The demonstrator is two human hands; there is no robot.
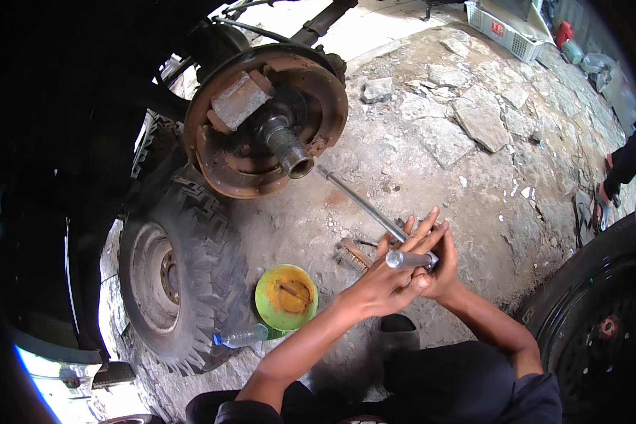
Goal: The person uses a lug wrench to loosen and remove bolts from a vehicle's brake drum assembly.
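Both my hands meet on a long steel bar tool (360,201) with a short cylindrical crosspiece (406,259) at its near end. My left hand (392,286) holds that end, some fingers extended across it. My right hand (442,272) grips the same junction from the right, partly overlapped by the left. The bar's far tip lies, in view, just right of a protruding hub spindle (290,155) on a rusty brake backing plate (226,169); contact cannot be told. A wooden-handled wire brush (352,256) lies on the ground behind my hands.
A large tyre (198,297) stands left, another wheel (565,311) right. A green bowl of orange liquid (268,304) and a plastic bottle (240,336) are low left. Broken slabs (480,120) and a white crate (502,35) lie behind. Someone's dark-clothed leg (622,162) shows at right.
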